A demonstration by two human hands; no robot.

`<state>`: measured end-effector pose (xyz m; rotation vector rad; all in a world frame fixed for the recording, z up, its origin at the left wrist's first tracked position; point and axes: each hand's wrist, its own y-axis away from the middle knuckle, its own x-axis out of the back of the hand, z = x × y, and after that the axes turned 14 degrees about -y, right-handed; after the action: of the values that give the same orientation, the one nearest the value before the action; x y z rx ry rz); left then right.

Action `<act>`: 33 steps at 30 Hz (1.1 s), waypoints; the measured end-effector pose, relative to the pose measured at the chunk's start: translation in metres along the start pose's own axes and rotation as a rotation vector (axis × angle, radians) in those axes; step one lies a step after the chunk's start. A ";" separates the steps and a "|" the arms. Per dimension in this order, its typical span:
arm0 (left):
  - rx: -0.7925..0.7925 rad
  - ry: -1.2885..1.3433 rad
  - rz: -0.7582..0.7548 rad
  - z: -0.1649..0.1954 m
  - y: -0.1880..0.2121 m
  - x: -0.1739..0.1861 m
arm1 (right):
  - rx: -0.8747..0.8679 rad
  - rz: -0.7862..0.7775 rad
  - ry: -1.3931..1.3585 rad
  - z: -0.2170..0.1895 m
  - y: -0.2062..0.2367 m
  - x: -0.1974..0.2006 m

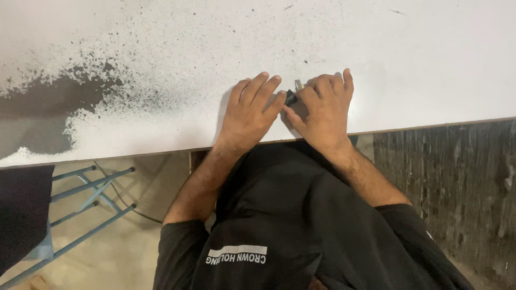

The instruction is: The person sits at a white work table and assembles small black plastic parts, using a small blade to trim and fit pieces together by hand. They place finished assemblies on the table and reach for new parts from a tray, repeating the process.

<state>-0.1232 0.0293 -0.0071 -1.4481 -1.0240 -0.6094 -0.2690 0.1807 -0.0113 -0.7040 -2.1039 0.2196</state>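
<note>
Near frame centre on the white table (pixel 408 70), your left hand (pixel 248 110) and right hand (pixel 322 107) pinch, fingers curled, a small black part (pixel 291 98): probably light, rigid; grip its sides.

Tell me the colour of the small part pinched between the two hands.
Black small part, head view.
</note>
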 end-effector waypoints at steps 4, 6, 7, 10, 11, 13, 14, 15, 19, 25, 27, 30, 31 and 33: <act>0.014 0.012 0.034 0.002 0.002 0.001 | 0.001 0.014 0.014 -0.002 -0.001 0.000; 0.044 0.019 0.043 0.004 0.003 0.000 | 0.004 0.024 0.020 -0.002 -0.002 -0.001; 0.060 0.024 0.037 0.005 0.003 0.000 | -0.006 0.020 0.004 -0.002 -0.002 0.000; 0.122 0.051 0.019 0.008 0.006 0.000 | -0.017 0.031 -0.063 -0.002 0.000 0.001; 0.145 0.070 0.018 0.009 0.007 -0.001 | -0.008 0.055 -0.092 -0.002 0.003 0.002; 0.177 0.095 0.025 0.011 0.008 -0.002 | 0.013 0.114 -0.130 -0.001 0.008 0.004; 0.187 0.101 0.029 0.012 0.008 -0.002 | 0.024 0.147 -0.141 -0.001 0.011 0.004; 0.197 0.107 0.033 0.013 0.009 -0.003 | 0.034 0.180 -0.153 -0.001 0.014 0.002; 0.220 0.092 0.014 0.013 0.010 -0.007 | 0.090 0.156 -0.252 -0.002 0.021 -0.009; 0.232 0.107 -0.005 0.012 0.009 -0.007 | 0.069 0.102 -0.207 -0.005 0.021 -0.014; 0.238 0.136 -0.001 0.012 0.009 -0.006 | 0.071 0.115 -0.216 -0.006 0.019 -0.013; 0.252 0.180 0.019 0.011 0.008 -0.006 | 0.122 0.135 -0.248 -0.006 0.018 -0.013; 0.256 0.200 0.012 0.011 0.009 -0.006 | 0.123 0.138 -0.241 -0.006 0.017 -0.014; 0.261 0.243 -0.003 0.010 0.009 -0.007 | 0.121 0.147 -0.225 -0.007 0.017 -0.014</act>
<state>-0.1204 0.0378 -0.0196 -1.1152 -0.8779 -0.6129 -0.2504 0.1866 -0.0242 -0.7919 -2.2303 0.5240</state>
